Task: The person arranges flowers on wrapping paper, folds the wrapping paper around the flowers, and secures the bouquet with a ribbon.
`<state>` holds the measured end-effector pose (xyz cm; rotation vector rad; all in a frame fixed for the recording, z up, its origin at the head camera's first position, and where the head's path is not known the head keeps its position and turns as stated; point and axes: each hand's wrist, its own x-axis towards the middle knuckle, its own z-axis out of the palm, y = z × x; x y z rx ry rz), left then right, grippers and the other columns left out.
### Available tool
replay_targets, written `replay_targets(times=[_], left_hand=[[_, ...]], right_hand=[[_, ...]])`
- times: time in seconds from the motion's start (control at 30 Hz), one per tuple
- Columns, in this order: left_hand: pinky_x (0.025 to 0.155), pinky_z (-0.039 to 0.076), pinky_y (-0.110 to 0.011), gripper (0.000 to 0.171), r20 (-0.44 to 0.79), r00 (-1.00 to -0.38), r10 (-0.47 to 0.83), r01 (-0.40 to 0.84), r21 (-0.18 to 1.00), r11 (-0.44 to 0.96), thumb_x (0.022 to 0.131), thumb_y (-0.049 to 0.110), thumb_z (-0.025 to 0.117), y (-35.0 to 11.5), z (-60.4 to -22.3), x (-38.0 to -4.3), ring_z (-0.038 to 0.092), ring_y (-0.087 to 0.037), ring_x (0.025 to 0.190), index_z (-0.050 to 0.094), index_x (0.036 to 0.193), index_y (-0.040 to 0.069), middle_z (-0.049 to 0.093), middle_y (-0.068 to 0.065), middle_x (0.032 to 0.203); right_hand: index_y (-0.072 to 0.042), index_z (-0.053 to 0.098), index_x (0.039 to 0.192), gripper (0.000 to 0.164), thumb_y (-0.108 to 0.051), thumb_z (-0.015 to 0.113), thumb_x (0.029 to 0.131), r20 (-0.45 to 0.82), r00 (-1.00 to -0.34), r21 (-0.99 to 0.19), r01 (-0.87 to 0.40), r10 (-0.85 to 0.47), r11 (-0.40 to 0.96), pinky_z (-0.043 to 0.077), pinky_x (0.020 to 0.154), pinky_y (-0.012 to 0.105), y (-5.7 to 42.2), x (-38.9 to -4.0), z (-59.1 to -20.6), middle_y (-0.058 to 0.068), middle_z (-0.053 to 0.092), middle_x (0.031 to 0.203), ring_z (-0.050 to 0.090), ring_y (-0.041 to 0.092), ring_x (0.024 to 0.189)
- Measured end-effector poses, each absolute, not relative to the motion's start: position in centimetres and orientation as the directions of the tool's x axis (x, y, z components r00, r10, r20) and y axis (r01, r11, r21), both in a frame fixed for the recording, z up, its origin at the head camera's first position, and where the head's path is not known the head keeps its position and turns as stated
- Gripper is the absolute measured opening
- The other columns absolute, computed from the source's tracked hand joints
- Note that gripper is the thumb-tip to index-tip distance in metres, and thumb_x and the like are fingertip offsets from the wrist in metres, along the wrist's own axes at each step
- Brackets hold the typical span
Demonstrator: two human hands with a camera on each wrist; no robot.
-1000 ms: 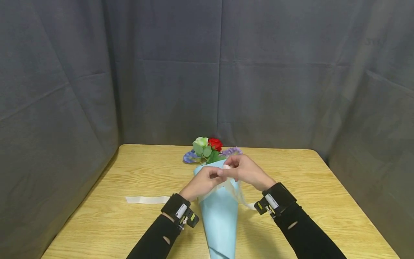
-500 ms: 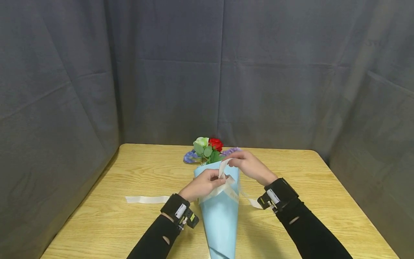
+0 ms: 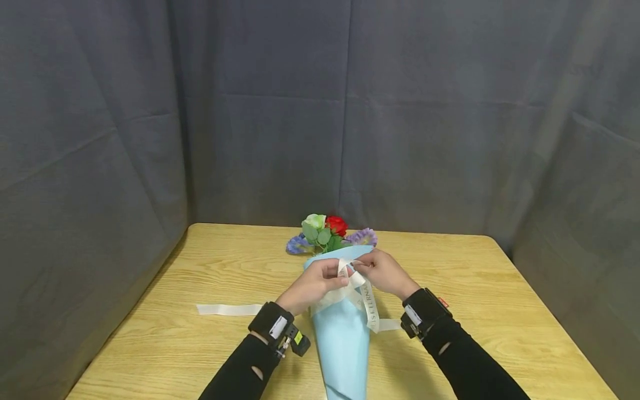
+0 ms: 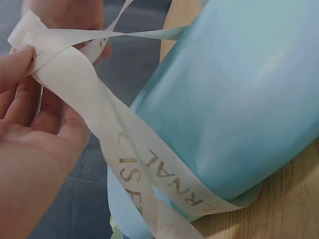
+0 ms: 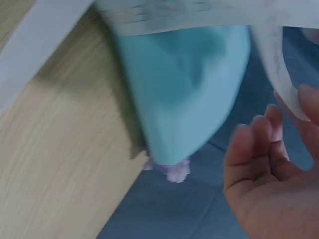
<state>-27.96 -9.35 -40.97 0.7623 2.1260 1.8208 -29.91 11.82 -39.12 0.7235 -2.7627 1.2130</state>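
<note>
A cream ribbon [image 4: 75,69] with gold lettering wraps around a cone of light blue wrapping paper [image 3: 342,344]. My left hand [image 3: 315,282] pinches a folded part of the ribbon between thumb and fingers, in front of the cone's upper half. Close beside it on the right, my right hand [image 3: 385,272] holds another stretch of the ribbon; in the right wrist view its thumb and index finger pinch a narrow strip [image 5: 279,74]. A printed tail hangs down the cone's right side. Red, pale green, blue and purple flowers [image 3: 336,225] stick out of the cone's top.
The cone lies on a wooden table [image 3: 240,366], its open end toward the far edge. One flat ribbon end [image 3: 227,309] lies to the left of it, another to the right near the right wrist. Grey cloth [image 3: 270,139] hangs behind and on both sides.
My right hand has drawn the ribbon up and away from the left hand, then come back down beside it. The printed tail now hangs in front at the right. The left hand has barely moved.
</note>
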Motion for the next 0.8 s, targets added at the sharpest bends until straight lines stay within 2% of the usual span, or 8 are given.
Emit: replay_targets(times=[0.13,0.23,0.3,0.4,0.5,0.67,0.8], left_hand=[[0.084,0.047,-0.029,0.018,0.133,-0.848,0.512,0.205,0.975,0.086,0.101,0.009,0.063,-9.4,-41.3,-28.0,0.062,-0.011,0.095,0.067,0.115,0.0,0.071,-0.003,0.106],[0.083,0.046,-0.028,0.018,0.133,-0.847,0.515,0.202,0.976,0.079,0.101,0.008,0.062,-9.3,-41.5,-28.1,0.061,-0.011,0.093,0.067,0.116,-0.001,0.07,-0.002,0.104],[0.081,0.046,-0.028,0.017,0.139,-0.841,0.522,0.196,0.979,0.056,0.101,0.007,0.062,-9.3,-41.6,-28.1,0.06,-0.011,0.092,0.066,0.114,-0.002,0.07,-0.002,0.102],[0.081,0.048,-0.028,0.017,0.135,-0.846,0.516,0.162,0.987,0.007,0.1,0.005,0.062,-9.2,-41.6,-28.1,0.063,-0.012,0.093,0.061,0.116,-0.002,0.07,-0.005,0.104],[0.081,0.049,-0.029,0.024,0.115,-0.871,0.478,0.122,0.992,-0.016,0.099,0.005,0.064,-9.2,-41.7,-28.1,0.066,-0.014,0.095,0.056,0.121,0.0,0.072,-0.01,0.11],[0.08,0.05,-0.03,0.03,0.074,-0.902,0.426,0.082,0.997,0.0,0.099,0.007,0.065,-9.3,-41.9,-28.2,0.067,-0.015,0.094,0.049,0.124,0.003,0.072,-0.014,0.112],[0.08,0.05,-0.03,0.034,0.078,-0.917,0.39,0.085,0.996,0.001,0.099,0.009,0.065,-9.3,-42.1,-28.4,0.066,-0.016,0.093,0.048,0.126,0.001,0.071,-0.015,0.112]], right_hand=[[-0.004,0.075,0.093,0.008,-0.01,0.07,0.095,0.212,-0.947,-0.728,-0.318,-0.243,0.607,0.046,0.063,0.03,12.1,-30.1,-40.1,0.003,0.064,0.081,0.055,0.017,0.072],[-0.002,0.07,0.094,0.007,-0.007,0.074,0.092,0.195,-0.968,-0.797,-0.25,-0.157,0.55,0.053,0.059,0.031,11.9,-30.2,-40.5,0.008,0.065,0.083,0.061,0.02,0.068],[-0.002,0.067,0.093,0.008,-0.004,0.074,0.091,0.177,-0.972,-0.832,-0.232,-0.156,0.504,0.056,0.06,0.032,11.7,-30.1,-40.7,0.009,0.065,0.084,0.064,0.021,0.068],[-0.001,0.069,0.096,0.011,0.003,0.073,0.086,0.151,-0.965,-0.863,-0.233,-0.212,0.448,0.059,0.068,0.035,11.4,-29.9,-41.1,0.008,0.068,0.091,0.068,0.02,0.076],[-0.002,0.073,0.101,0.019,0.005,0.07,0.084,0.145,-0.942,-0.864,-0.269,-0.301,0.426,0.057,0.076,0.034,11.4,-29.5,-41.5,0.007,0.071,0.097,0.068,0.019,0.086],[0.002,0.073,0.108,0.023,0.001,0.058,0.091,0.114,-0.884,-0.85,-0.323,-0.453,0.416,0.051,0.08,0.033,11.8,-28.9,-41.9,0.008,0.072,0.1,0.064,0.018,0.089],[0.004,0.071,0.115,0.03,0.0,0.052,0.092,0.059,-0.858,-0.859,-0.304,-0.51,0.412,0.051,0.086,0.037,12.2,-28.5,-41.9,0.01,0.073,0.105,0.064,0.019,0.095]])
